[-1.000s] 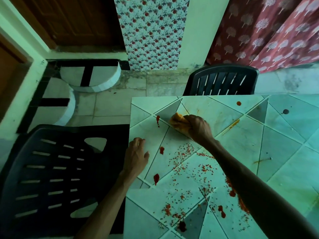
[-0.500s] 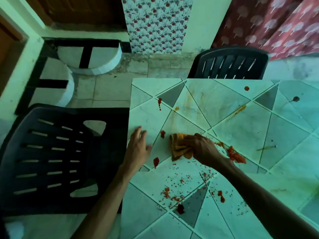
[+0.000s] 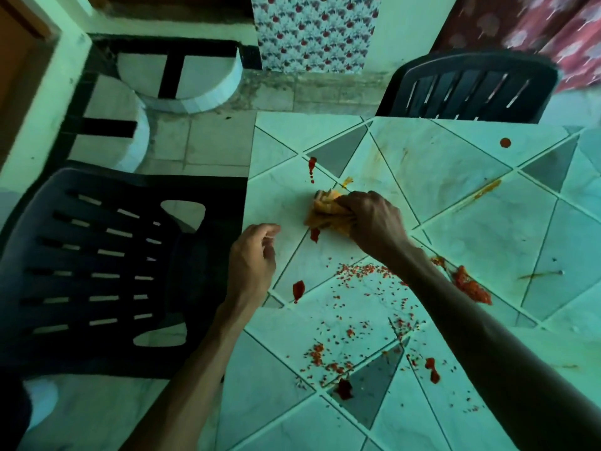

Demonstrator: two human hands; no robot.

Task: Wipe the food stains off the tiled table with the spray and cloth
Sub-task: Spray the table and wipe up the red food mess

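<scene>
My right hand (image 3: pixel 374 222) grips a bunched orange cloth (image 3: pixel 327 211) and presses it on the tiled table (image 3: pixel 455 164), near the table's left side. My left hand (image 3: pixel 252 258) hovers at the table's left edge with fingers loosely curled, holding nothing. Red sauce drops (image 3: pixel 298 289) lie between the hands and another streak (image 3: pixel 312 167) sits above the cloth. Red crumbs (image 3: pixel 361 271) are scattered below my right wrist. A red paste heap (image 3: pixel 471 289) lies right of my forearm. An orange smear (image 3: pixel 484 190) marks the tiles to the right. No spray bottle is in view.
A dark plastic chair (image 3: pixel 97 271) stands tight against the table's left edge. A second dark chair (image 3: pixel 468 89) is at the far edge. White rounded steps (image 3: pixel 182 83) and a patterned curtain (image 3: pixel 315 30) are beyond on the floor.
My right hand slid the cloth toward me, then back up and left; crumbs were dragged into a heap by my forearm. My left hand lifted off the table edge and curled.
</scene>
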